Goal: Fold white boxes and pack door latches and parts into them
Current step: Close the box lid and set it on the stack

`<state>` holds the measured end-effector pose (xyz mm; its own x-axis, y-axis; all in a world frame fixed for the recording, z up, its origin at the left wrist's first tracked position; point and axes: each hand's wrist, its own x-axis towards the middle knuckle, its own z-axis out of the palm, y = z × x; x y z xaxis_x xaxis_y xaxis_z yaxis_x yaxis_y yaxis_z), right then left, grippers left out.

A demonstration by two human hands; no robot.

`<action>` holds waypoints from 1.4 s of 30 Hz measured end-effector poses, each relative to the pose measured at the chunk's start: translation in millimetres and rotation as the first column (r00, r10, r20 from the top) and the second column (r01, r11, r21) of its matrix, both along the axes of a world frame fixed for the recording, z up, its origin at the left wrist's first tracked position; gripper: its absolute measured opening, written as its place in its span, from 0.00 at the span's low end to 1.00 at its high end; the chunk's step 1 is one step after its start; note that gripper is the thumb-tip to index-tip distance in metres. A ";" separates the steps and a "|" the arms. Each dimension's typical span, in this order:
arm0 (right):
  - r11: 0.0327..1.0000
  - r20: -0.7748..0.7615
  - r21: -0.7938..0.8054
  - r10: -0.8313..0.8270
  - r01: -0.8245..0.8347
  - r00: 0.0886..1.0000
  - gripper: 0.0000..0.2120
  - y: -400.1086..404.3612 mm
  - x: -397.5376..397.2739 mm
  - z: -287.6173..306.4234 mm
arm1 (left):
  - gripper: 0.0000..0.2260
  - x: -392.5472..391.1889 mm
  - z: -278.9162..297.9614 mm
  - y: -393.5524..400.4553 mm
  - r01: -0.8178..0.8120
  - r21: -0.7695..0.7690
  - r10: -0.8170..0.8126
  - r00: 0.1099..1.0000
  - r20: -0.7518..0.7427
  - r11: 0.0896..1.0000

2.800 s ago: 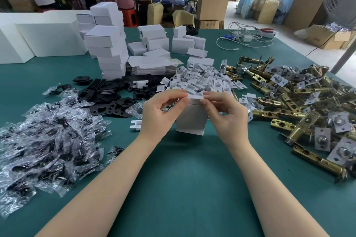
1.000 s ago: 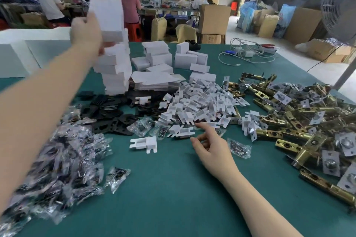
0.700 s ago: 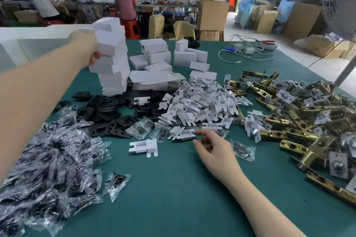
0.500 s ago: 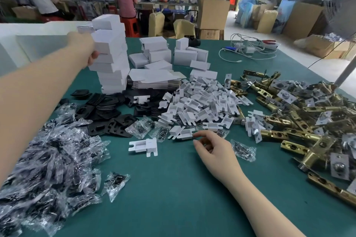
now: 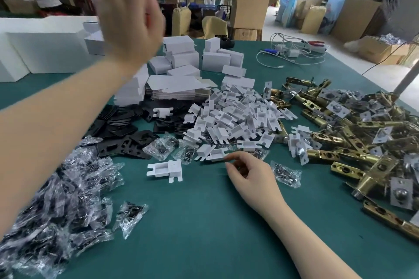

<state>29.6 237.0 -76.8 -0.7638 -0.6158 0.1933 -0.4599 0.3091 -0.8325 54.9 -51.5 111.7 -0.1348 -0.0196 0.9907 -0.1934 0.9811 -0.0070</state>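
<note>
Single head-worn view only, looking forward and down across the green tabletop (image 5: 204,222) from its near edge. Close enough for both forearms to enter from the bottom and left edges, wide enough to reach the workshop floor and cardboard cartons (image 5: 249,9) beyond the far end.

Two bare forearms and hands (image 5: 251,174) (no sleeves, no gloves)
</note>
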 end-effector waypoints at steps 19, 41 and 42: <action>1.000 -0.053 0.007 0.003 -0.002 0.999 0.08 -0.9 -2.1 -5.5 | 0.24 -27.4 -131.1 -33.7 -0.394 -0.002 0.113 0.257 0.960 0.919; 1.000 -0.012 -0.004 -0.005 0.005 1.000 0.05 0.0 -3.6 -3.2 | 0.16 -6.6 -72.8 53.6 0.202 0.862 -0.425 0.905 0.018 0.466; 1.000 -0.003 -0.019 -0.004 0.004 1.000 0.06 0.1 -3.3 -1.8 | 0.16 -2.3 -74.5 67.9 0.291 0.918 -0.482 0.866 -0.133 0.268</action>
